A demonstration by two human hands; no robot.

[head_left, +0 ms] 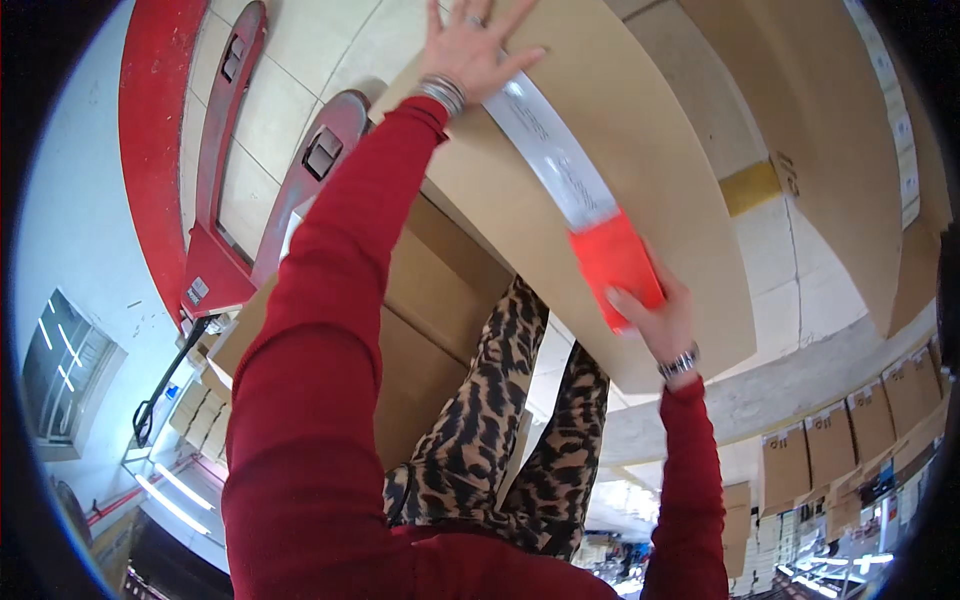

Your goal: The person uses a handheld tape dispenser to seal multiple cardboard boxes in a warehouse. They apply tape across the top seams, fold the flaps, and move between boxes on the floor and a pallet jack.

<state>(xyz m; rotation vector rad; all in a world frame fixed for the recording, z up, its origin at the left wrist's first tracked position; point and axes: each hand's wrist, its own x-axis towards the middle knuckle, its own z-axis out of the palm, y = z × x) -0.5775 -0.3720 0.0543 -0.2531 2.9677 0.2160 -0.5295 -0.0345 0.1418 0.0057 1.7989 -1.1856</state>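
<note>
A large brown cardboard box (655, 150) lies in front of me with its flat face up. My left hand (475, 50) rests open on its far part, fingers spread and palm down. From beside that hand a strip of clear packing tape (555, 145) runs along the box toward the near right. At the strip's near end is a red tape dispenser (615, 262), held flat against the cardboard. My right hand (660, 315) grips the dispenser from its right side, with the thumb across its near end. The dispenser hides the tape roll.
A red pallet jack (215, 265) with two forks stands on the tiled floor at the left. More cardboard (430, 280) lies below my left arm. Another tall box (830, 130) stands at the right, and several cartons (830, 450) line the lower right.
</note>
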